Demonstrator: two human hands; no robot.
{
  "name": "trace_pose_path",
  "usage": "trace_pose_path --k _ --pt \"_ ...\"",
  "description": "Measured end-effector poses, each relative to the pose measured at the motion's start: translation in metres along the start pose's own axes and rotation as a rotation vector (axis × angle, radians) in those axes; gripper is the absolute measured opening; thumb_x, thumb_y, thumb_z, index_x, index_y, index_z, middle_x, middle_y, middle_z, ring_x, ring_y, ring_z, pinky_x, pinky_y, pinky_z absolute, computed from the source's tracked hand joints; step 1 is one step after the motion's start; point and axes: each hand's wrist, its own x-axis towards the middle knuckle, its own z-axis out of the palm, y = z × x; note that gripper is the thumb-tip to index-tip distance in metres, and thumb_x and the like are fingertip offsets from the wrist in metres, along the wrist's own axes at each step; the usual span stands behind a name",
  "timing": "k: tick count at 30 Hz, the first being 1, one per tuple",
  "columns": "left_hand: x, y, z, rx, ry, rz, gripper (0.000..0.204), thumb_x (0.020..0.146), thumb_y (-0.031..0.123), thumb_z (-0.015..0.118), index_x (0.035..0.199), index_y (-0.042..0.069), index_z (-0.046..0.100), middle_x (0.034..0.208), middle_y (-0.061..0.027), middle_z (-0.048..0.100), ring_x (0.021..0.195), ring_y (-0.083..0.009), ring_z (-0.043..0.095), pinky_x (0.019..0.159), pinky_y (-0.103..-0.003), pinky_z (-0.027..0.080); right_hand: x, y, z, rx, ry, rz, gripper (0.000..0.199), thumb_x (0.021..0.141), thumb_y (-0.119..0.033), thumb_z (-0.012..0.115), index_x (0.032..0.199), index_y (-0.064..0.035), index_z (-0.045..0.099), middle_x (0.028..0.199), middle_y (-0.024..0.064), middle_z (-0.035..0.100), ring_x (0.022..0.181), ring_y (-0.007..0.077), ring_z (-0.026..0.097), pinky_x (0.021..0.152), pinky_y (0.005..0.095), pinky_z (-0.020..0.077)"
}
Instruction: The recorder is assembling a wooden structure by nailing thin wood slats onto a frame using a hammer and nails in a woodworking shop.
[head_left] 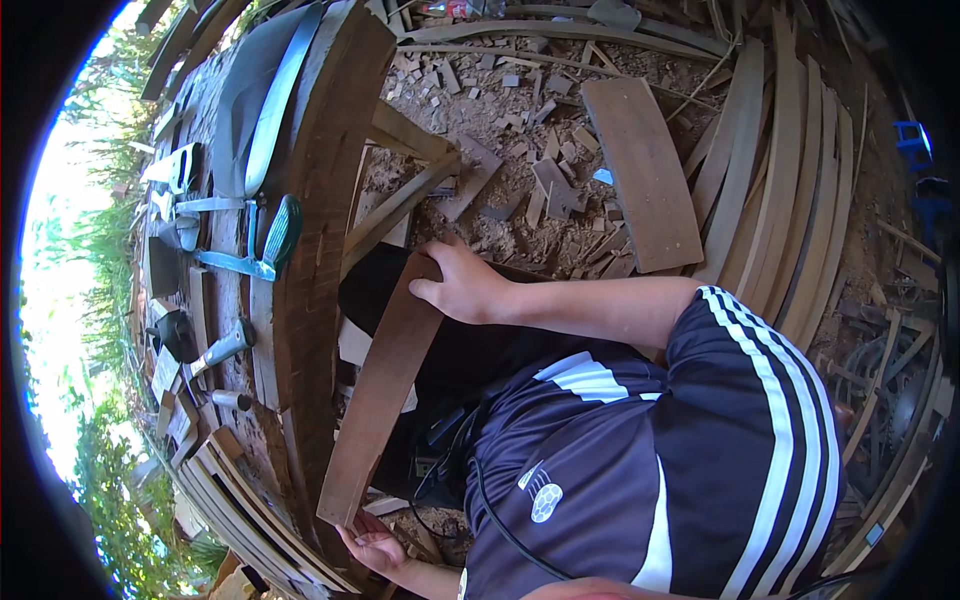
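Observation:
A flat brown wooden board (385, 390) slants in front of my body, beside the workbench edge. My right hand (460, 285) grips its upper end, thumb on the face and fingers behind the edge. At the board's lower end my left hand (375, 545) is turned palm up, its fingertips holding the corner from beneath. Part of the left fingers is hidden by the board. The heavy timber workbench (325, 200) bears a handsaw with a teal handle (283, 238), and a dark-handled tool (228, 345) lies farther down it.
Another brown board (645, 175) lies on the floor among wood scraps and shavings (530, 130). Long curved planks (790, 180) are stacked beyond my right arm. More strips (270, 515) rest by the bench. A black cable (485, 500) hangs along my shirt.

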Motion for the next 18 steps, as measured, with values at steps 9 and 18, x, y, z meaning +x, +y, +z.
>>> trace_pose_path --k 9,18 --pt "0.003 0.003 -0.028 0.019 -0.042 0.011 0.042 0.099 0.025 0.056 0.128 -0.006 0.057 0.126 -0.0195 0.064 0.121 -0.0277 0.061 0.107 -0.036 0.049 0.003 -0.003 -0.001 0.030 -0.026 -0.095 0.059 0.085 -0.027 0.065 0.133 0.0046 0.055 0.127 0.0299 0.051 0.121 0.0441 0.053 0.109 0.0422 0.0416" --pt "0.013 -0.026 -0.046 0.014 0.101 0.130 0.045 0.097 0.024 0.059 0.127 -0.008 0.056 0.127 -0.0210 0.063 0.118 -0.0274 0.061 0.108 -0.034 0.047 0.002 -0.011 -0.008 -0.041 -0.041 -0.182 0.060 0.085 -0.024 0.065 0.136 0.0037 0.053 0.128 0.0293 0.052 0.124 0.0426 0.052 0.109 0.0421 0.0410"
